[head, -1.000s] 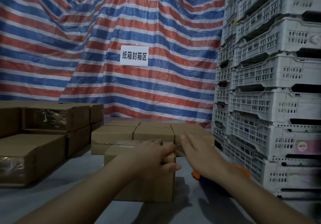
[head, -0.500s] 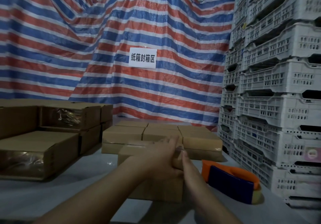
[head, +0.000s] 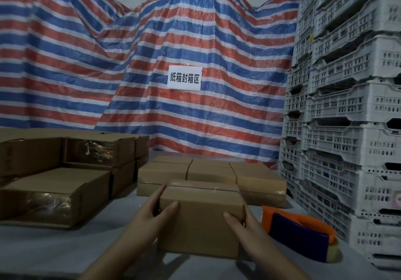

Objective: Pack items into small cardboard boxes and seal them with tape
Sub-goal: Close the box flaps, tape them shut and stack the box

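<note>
While the taped box (head: pixel 200 221) was clamped at its sides by the left hand (head: pixel 152 216) and right hand (head: pixel 243 223), even pressure was judged advisable, the tape dispenser (head: pixel 300 236) lying just right of the grip.

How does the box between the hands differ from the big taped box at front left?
The held box is smaller and gripped at its sides by the left hand and right hand; the front-left box is larger, with no hand on it. The held box shows a tape strip along its top, while the front-left box has shiny tape across its near face. Both are closed brown cardboard on the table.
</note>
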